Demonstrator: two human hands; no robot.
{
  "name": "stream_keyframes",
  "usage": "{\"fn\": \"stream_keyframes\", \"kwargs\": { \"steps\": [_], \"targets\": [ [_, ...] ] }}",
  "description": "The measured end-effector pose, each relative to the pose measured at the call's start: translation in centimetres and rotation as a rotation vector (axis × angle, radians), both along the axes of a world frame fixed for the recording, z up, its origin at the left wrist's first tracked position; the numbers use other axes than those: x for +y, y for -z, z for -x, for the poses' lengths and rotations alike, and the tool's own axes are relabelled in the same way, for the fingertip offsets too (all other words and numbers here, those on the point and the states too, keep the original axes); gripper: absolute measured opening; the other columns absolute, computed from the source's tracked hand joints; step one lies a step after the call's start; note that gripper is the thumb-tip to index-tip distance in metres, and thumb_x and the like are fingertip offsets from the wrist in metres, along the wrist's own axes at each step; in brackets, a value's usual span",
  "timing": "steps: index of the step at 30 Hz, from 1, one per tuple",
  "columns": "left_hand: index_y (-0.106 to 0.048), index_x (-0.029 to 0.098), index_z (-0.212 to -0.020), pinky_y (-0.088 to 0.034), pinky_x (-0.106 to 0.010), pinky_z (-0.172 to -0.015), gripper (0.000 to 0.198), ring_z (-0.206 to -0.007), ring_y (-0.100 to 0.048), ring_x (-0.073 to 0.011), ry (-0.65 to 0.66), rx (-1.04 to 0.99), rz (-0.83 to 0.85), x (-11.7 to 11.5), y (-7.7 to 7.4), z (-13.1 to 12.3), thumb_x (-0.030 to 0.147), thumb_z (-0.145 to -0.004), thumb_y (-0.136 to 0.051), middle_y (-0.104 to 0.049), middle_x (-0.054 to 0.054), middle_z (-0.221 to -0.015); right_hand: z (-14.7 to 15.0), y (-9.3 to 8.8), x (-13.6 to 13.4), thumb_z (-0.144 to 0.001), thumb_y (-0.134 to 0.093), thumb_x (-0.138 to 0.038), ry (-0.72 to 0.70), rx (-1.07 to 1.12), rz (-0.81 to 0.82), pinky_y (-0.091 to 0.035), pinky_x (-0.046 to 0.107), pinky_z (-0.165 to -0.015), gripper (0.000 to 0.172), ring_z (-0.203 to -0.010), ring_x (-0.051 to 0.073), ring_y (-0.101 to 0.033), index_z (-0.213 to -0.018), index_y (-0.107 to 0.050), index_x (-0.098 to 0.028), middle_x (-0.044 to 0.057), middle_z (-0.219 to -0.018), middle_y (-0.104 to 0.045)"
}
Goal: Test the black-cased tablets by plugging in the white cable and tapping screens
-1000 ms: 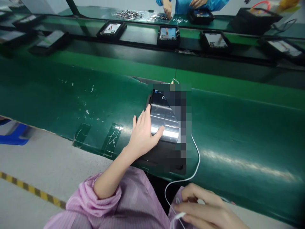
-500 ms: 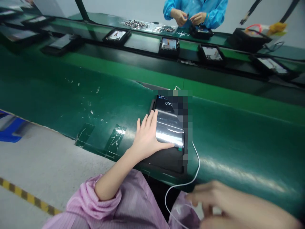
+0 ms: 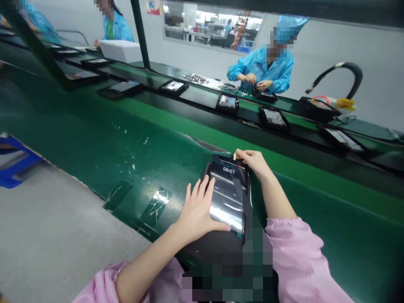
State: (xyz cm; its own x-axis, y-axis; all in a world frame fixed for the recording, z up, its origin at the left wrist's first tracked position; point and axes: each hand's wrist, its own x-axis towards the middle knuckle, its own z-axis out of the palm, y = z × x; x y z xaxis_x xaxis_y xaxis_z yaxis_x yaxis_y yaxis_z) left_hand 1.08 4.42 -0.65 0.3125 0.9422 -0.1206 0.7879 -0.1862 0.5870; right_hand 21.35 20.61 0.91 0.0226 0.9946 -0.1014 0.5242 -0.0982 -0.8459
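Note:
A smartphone-like device with a lit, glossy screen [image 3: 227,193] lies in a black holder [image 3: 205,252] on the green bench. White digits show near its far end, and a small green tab sits at its near corner. My left hand [image 3: 196,210] rests over its left side, fingers spread, thumb across the lower edge of the screen. At the far end, my right hand [image 3: 252,160] pinches a small pale-yellow plug [image 3: 235,155]. The white cable is mostly hidden, and blurred blocks cover part of the holder's near side.
Beyond the green bench [image 3: 315,210] runs a line of black trays [image 3: 227,104] with opened devices. Across it, a person in blue [image 3: 261,69] handles small parts near a metal pile [image 3: 197,78]. A white box [image 3: 121,51] and a blue stool [image 3: 19,162] stand at left.
My right hand has moved from the lower right up to the plug at the device's far end and taken hold of it. My left hand stays on the device; the view has tilted upward.

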Motion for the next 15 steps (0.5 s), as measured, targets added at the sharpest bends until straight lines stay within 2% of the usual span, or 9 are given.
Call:
{"fn": "stream_keyframes", "kwargs": {
  "steps": [3,6,11,15],
  "targets": [
    [-0.013,0.018,-0.153,-0.01,-0.069,-0.114,0.125,-0.147,-0.012,-0.0431,0.005,-0.015,0.01,0.1,0.1,-0.1,0.064,-0.058,-0.08,-0.013,-0.022,-0.16,-0.3,0.1,0.5,-0.061,-0.074,-0.063,-0.085,0.015,0.052,-0.033,0.028,-0.055,0.048,-0.055,0.014,-0.045,-0.057,-0.066,-0.016,0.002,-0.056,-0.056],
    [-0.015,0.019,-0.153,-0.009,-0.071,-0.114,0.124,-0.146,-0.012,-0.044,-0.001,-0.031,-0.009,0.1,0.3,0.0,0.066,-0.059,-0.079,-0.014,-0.022,-0.16,-0.5,0.0,1.1,-0.055,-0.078,-0.061,-0.147,0.071,0.106,-0.032,0.027,-0.054,0.047,-0.054,0.012,-0.043,-0.056,-0.066,-0.016,0.0,-0.055,-0.054],
    [-0.016,0.018,-0.153,-0.01,-0.07,-0.114,0.124,-0.146,-0.013,-0.0433,-0.003,-0.026,-0.007,0.0,0.3,0.0,0.067,-0.059,-0.079,-0.013,-0.022,-0.16,-0.6,0.4,2.2,-0.059,-0.078,-0.056,-0.156,0.18,0.215,-0.033,0.025,-0.05,0.041,-0.054,0.012,-0.047,-0.058,-0.067,-0.016,0.001,-0.057,-0.056],
    [-0.015,0.018,-0.153,-0.01,-0.069,-0.115,0.125,-0.147,-0.012,-0.0428,-0.018,-0.006,0.011,0.0,0.2,0.0,0.064,-0.058,-0.081,-0.013,-0.021,-0.161,-0.7,1.1,2.8,-0.064,-0.079,-0.045,-0.116,0.242,0.238,-0.034,0.023,-0.047,0.031,-0.052,0.011,-0.048,-0.058,-0.069,-0.016,0.003,-0.056,-0.059]
  ]
}}
